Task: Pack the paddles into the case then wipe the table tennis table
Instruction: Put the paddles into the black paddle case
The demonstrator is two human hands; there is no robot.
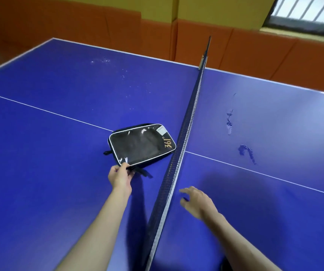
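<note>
Case [142, 144], black with pale piping and a clear glossy front panel printed "361°", lies flat on the blue surface [49, 133] left of the net [184, 122], its far right corner just beside the mesh. It sits across the white centre line [39, 108], which runs from the left edge up to it and carries on past the net. A black strap end [107, 152] pokes from its left side, and black zipper pulls [144, 173] trail from its near edge onto the surface. Whether it is zipped cannot be told, and no paddles show.

Left hand [120, 176] has reached forward from a bare forearm and pinches the near corner of the case, thumb on top of the clear panel, fingers curled beneath the edge. Right hand [195, 201] hovers over the other half of the surface, just right of the net, fingers spread and loosely bent, holding nothing; its shadow falls on the blue beyond it.

White specks [106, 61] dot the far left half of the surface. Scuffed, chipped patches [246, 151] mark the right half. Orange padding [225, 47] lines the wall behind, yellow above it, and a barred window [310, 8] sits at the upper right.
</note>
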